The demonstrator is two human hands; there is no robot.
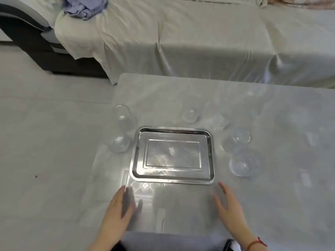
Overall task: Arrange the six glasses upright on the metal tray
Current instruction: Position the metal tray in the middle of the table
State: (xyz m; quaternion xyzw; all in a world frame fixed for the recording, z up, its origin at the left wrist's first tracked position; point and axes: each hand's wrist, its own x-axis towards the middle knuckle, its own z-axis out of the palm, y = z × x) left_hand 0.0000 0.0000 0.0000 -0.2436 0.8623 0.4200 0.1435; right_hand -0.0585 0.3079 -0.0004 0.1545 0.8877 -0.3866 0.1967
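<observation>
Left hand (119,205): open, fingers spread, nothing held; positioned at the near bench (272,205) edge, just short of the tray's left corner. Right hand (229,207): open, likewise empty, short of the right corner.

Metal tray (172,179): one, rectangular, long axis left to right, lying directly ahead between both hands; nothing is carried on it.

Glasses: six counted, clear, all off the tray. Two at left (121,113) (120,144), nearer the left hand. Two beyond the far rim (190,115) (219,121). Two at right (239,137) (243,163), nearer the right hand. Orientation cannot be judged with certainty.
</observation>
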